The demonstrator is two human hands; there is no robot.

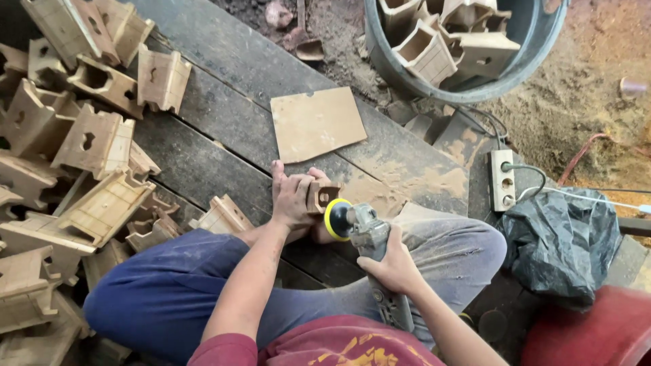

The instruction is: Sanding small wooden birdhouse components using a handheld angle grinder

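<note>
Wooden piece (323, 196) gripped in left hand (293, 198); right hand (393, 266) clasps sander (369, 238), yellow disc (336, 219) touching piece.

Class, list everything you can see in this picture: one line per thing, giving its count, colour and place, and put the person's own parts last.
small wooden piece: one, tan, held against the sander's disc
power sander: one, grey with a yellow disc, centre
carved wooden pieces: many, pale tan, heaped at left
flat board: one, tan, on the dark planks above the hands
tub: one, grey-blue, top right, holding more wooden pieces
power strip: one, white, right of centre
plastic bag: one, black, right
left hand: grips the small wooden piece
right hand: grips the sander's body
</note>
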